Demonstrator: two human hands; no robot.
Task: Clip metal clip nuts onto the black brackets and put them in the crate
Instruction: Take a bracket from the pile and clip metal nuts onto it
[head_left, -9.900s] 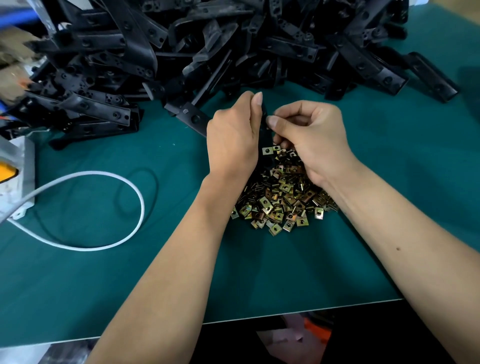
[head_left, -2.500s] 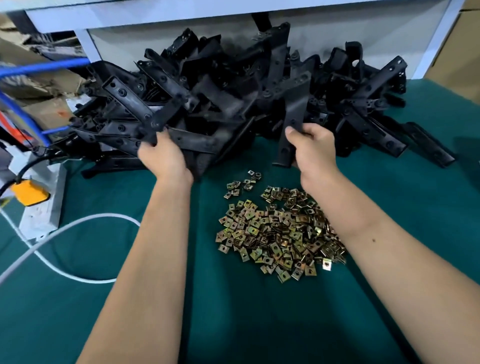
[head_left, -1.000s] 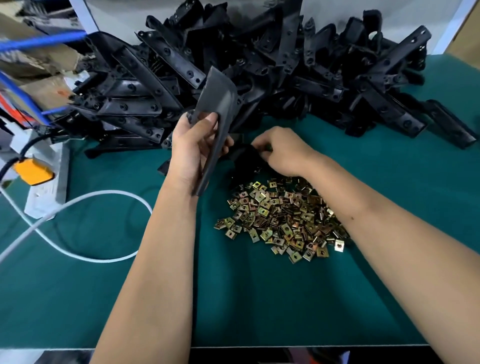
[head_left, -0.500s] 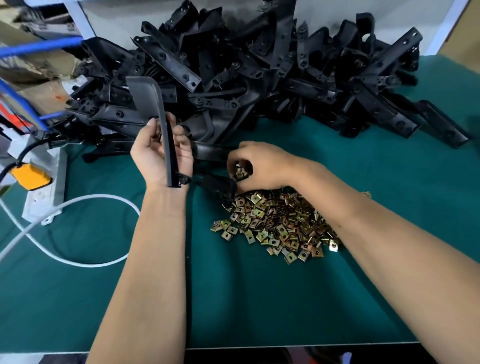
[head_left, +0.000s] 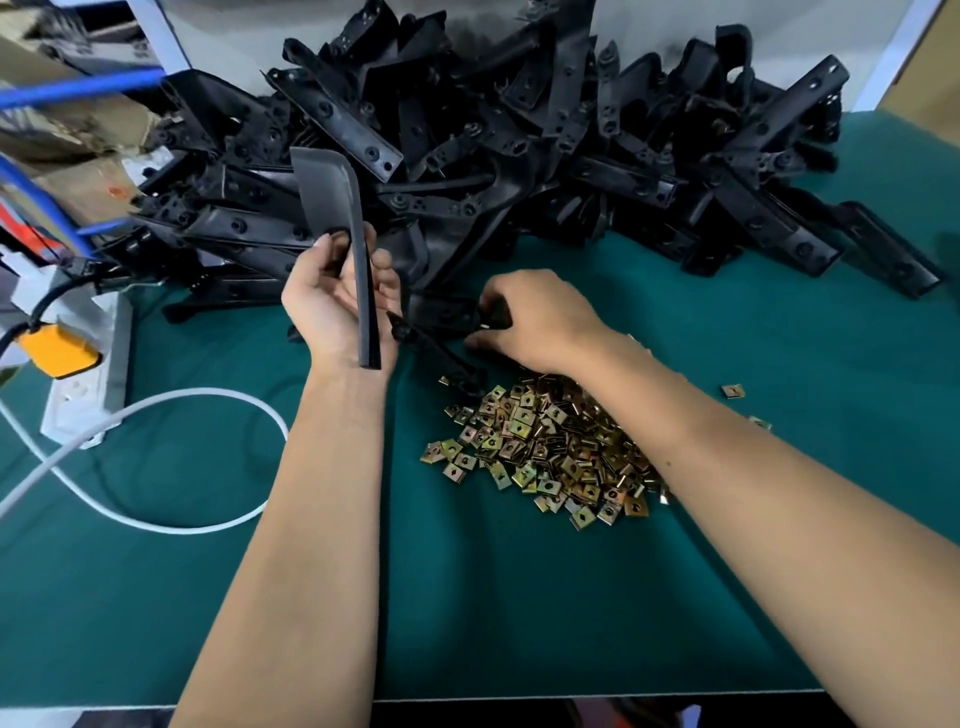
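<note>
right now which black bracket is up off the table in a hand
The black bracket gripped upright in the left hand; the others lie in the pile or flat on the mat.

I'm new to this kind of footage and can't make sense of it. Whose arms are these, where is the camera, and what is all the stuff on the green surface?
There is no machine here: the arms belong to a person, filmed by one camera worn on the head, looking forward and down. The left hand holds a black bracket upright, fingers curled round it. The right hand grips part of another black bracket low over the green table; whether it also holds a nut I cannot tell. At the back lies a big bracket pile. Near the right forearm is a heap of brass-coloured clip nuts. To the left are a white cable and a power strip. No crate is in view.
</note>
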